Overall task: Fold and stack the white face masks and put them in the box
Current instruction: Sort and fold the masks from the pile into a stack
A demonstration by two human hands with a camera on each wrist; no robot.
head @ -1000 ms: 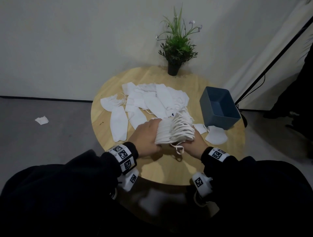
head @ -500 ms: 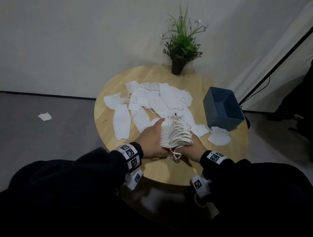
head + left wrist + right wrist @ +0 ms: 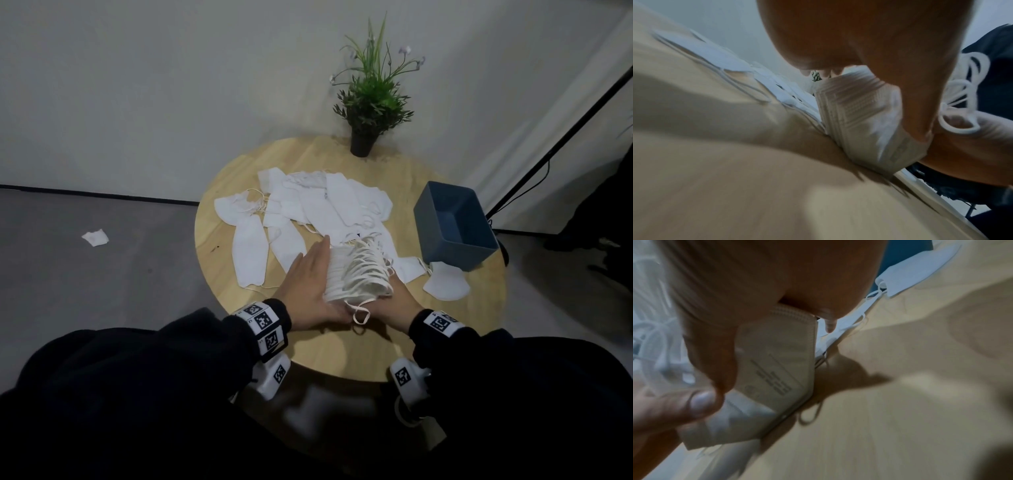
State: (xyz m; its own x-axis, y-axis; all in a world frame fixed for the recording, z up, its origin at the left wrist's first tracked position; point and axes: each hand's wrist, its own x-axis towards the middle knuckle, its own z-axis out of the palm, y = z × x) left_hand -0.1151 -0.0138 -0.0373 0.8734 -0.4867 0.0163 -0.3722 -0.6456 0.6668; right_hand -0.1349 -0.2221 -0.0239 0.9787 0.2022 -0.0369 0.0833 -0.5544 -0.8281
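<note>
A stack of folded white masks (image 3: 346, 274) stands on edge on the round wooden table (image 3: 342, 353), ear loops fanned out on top. My left hand (image 3: 308, 274) lies flat against its left side with straight fingers. My right hand (image 3: 399, 298) presses the right side, its fingers hidden under the loops in the head view. In the left wrist view the left thumb bears on the near end of the stack (image 3: 859, 116). In the right wrist view the right fingers run along the stack (image 3: 777, 361). Loose unfolded masks (image 3: 322, 202) lie spread behind it. The blue box (image 3: 459, 257) stands open to the right.
Two more masks (image 3: 445, 284) lie in front of the box. A potted plant (image 3: 370, 99) stands at the table's far edge. A white scrap (image 3: 95, 237) lies on the floor to the left. A black stand pole (image 3: 565, 137) slants at the right.
My left fingers, curled over the stack a second ago, now lie straight along its side. The stack stays squeezed between both hands in about the same spot.
</note>
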